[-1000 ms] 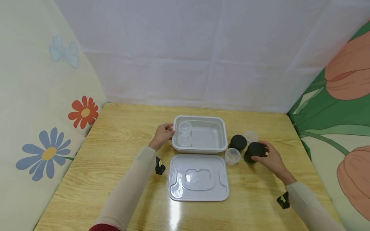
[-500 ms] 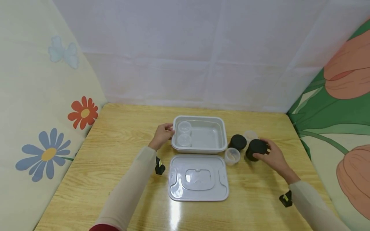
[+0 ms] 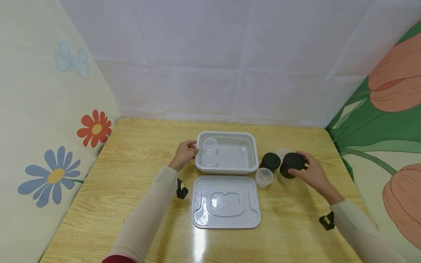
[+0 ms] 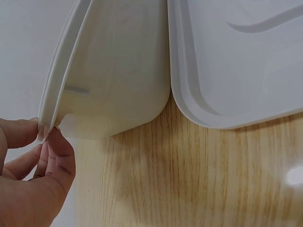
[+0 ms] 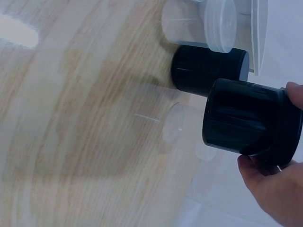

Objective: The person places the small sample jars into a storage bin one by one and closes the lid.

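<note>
right hand (image 3: pixel 311 173) grips a black cup (image 3: pixel 291 164) lifted just off the surface (image 3: pixel 138 153), beside another black cup (image 3: pixel 271 161), while left hand (image 3: pixel 184 153) pinches the rim of the tub (image 3: pixel 253 153) behind the lid (image 3: pixel 226 202).
</note>
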`<state>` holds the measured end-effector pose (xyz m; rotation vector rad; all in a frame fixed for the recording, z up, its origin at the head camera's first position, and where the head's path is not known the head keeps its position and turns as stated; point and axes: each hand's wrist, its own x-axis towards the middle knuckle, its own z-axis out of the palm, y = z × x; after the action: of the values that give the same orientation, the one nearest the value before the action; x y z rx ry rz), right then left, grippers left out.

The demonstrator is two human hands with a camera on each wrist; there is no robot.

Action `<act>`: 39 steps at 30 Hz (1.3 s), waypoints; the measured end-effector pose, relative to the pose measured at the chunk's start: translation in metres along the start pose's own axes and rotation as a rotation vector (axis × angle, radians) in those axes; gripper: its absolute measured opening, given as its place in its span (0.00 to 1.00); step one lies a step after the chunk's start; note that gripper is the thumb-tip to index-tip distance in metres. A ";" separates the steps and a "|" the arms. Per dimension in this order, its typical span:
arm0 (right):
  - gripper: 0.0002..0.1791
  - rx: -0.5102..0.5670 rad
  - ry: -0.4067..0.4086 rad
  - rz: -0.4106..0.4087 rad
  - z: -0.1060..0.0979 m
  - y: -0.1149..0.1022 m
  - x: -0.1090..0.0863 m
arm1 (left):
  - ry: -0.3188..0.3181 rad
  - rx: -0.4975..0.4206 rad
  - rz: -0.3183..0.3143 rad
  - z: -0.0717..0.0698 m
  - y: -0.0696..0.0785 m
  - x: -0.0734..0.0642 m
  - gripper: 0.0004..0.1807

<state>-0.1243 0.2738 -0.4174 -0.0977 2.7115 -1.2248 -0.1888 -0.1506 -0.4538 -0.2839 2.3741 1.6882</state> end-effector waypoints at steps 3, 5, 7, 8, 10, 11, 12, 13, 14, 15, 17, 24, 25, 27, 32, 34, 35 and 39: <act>0.44 0.000 0.001 -0.007 -0.001 -0.003 0.001 | 0.000 0.009 0.002 0.000 0.000 0.000 0.23; 0.44 -0.002 0.000 -0.011 -0.001 -0.005 0.003 | 0.000 0.011 0.000 0.000 0.000 0.001 0.23; 0.44 -0.006 0.001 -0.016 -0.002 -0.006 0.004 | 0.000 0.012 0.005 0.000 -0.001 0.001 0.23; 0.44 -0.009 0.001 -0.020 -0.002 -0.007 0.004 | 0.002 0.012 0.009 0.000 -0.001 0.002 0.23; 0.44 -0.016 0.002 -0.026 -0.002 -0.008 0.005 | 0.005 0.009 0.016 0.000 -0.001 0.002 0.23; 0.44 -0.019 0.004 -0.031 -0.002 -0.009 0.005 | 0.006 0.007 0.021 0.000 -0.002 0.002 0.23; 0.44 -0.024 0.006 -0.033 -0.003 -0.009 0.005 | 0.009 0.006 0.027 0.000 -0.002 0.002 0.23; 0.44 -0.026 0.007 -0.033 -0.003 -0.010 0.006 | 0.011 0.006 0.029 0.000 -0.002 0.002 0.23; 0.44 -0.029 0.007 -0.032 -0.003 -0.010 0.006 | 0.013 0.005 0.032 0.001 -0.002 0.002 0.23; 0.44 -0.030 0.006 -0.029 -0.004 -0.011 0.006 | 0.014 0.005 0.032 0.001 -0.002 0.002 0.23; 0.44 -0.030 0.004 -0.024 -0.005 -0.013 0.006 | 0.012 0.006 0.031 0.000 -0.002 0.002 0.23; 0.45 -0.025 -0.004 -0.006 -0.006 -0.019 0.008 | 0.000 0.010 0.028 0.000 -0.001 0.001 0.23; 0.45 -0.027 -0.003 -0.005 -0.007 -0.019 0.009 | -0.001 0.009 0.029 0.000 -0.001 0.002 0.23; 0.45 -0.030 0.001 -0.005 -0.007 -0.020 0.010 | -0.003 0.004 0.027 0.000 -0.001 0.002 0.23; 0.45 -0.021 -0.001 -0.013 -0.009 -0.023 0.013 | -0.012 -0.006 0.028 -0.001 -0.002 0.003 0.23; 0.45 -0.014 -0.004 -0.020 -0.009 -0.025 0.014 | -0.015 -0.009 0.027 -0.001 -0.002 0.003 0.23; 0.45 -0.013 -0.005 -0.023 -0.009 -0.026 0.014 | -0.016 -0.010 0.030 -0.001 -0.002 0.003 0.23; 0.45 -0.011 -0.004 -0.039 -0.008 -0.031 0.016 | -0.013 -0.010 0.026 -0.002 -0.001 0.001 0.23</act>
<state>-0.1419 0.2569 -0.3911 -0.1546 2.7249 -1.2190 -0.1899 -0.1524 -0.4546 -0.2441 2.3705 1.7084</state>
